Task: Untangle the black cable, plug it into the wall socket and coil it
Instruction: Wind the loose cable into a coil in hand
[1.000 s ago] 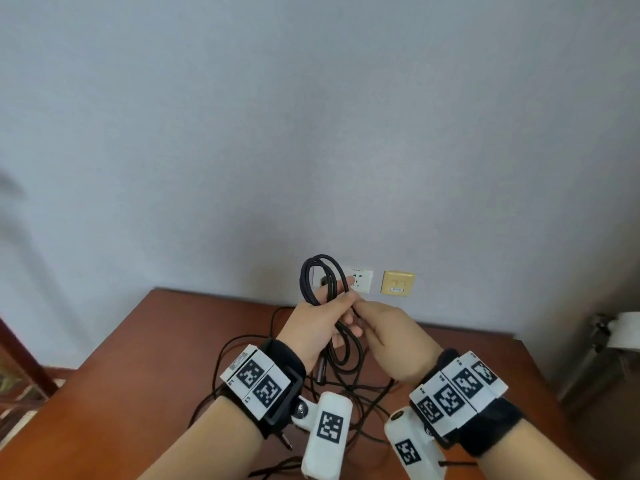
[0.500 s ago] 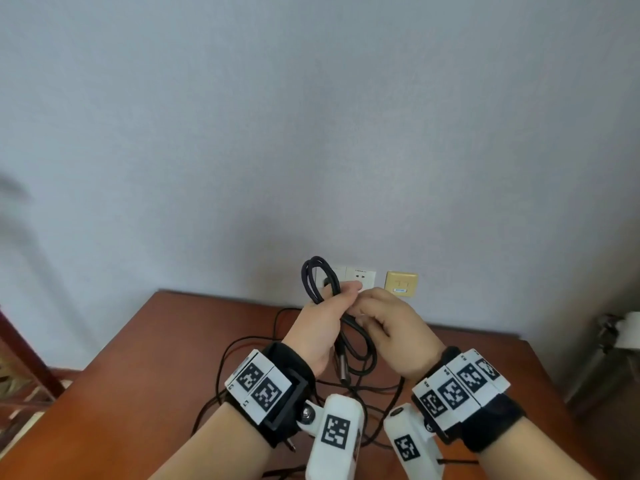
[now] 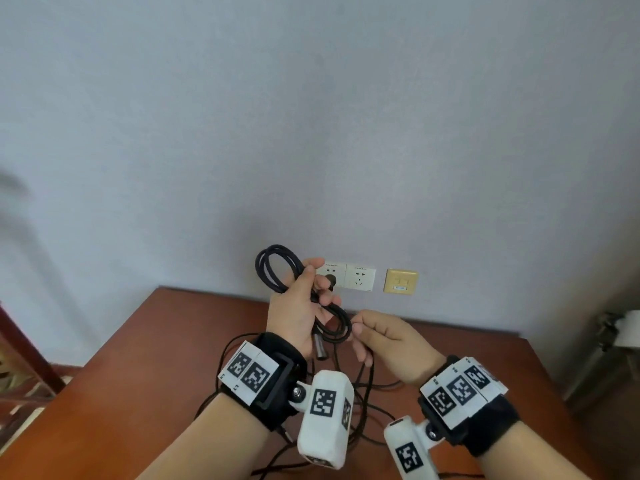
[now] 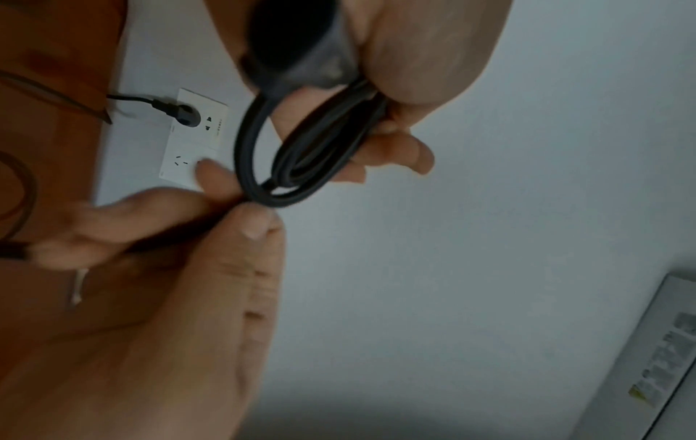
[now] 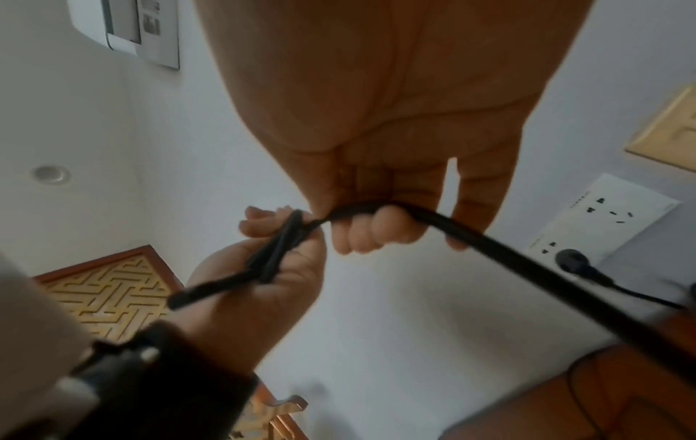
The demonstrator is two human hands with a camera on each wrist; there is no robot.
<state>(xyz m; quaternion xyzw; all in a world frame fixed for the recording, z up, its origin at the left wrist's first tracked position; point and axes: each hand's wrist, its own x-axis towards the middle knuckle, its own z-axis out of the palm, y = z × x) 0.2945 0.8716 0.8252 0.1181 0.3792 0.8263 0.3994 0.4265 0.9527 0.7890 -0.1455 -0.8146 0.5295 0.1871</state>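
Observation:
My left hand grips several loops of the black cable, held up in front of the white wall socket. A metal-tipped cable end hangs below that hand. My right hand pinches the cable strand just right of the coil. In the left wrist view the coil sits in my fingers. In the right wrist view the strand runs through my curled fingers down toward the table. A black plug sits in the socket.
Loose black cable lies scattered over the brown wooden table under my hands. A yellow wall plate is right of the socket. A white object stands at the right edge; a dark wooden frame is at the left.
My left hand has lifted the coil slightly toward the socket. My right hand has drawn away to the right and down, sliding along the strand.

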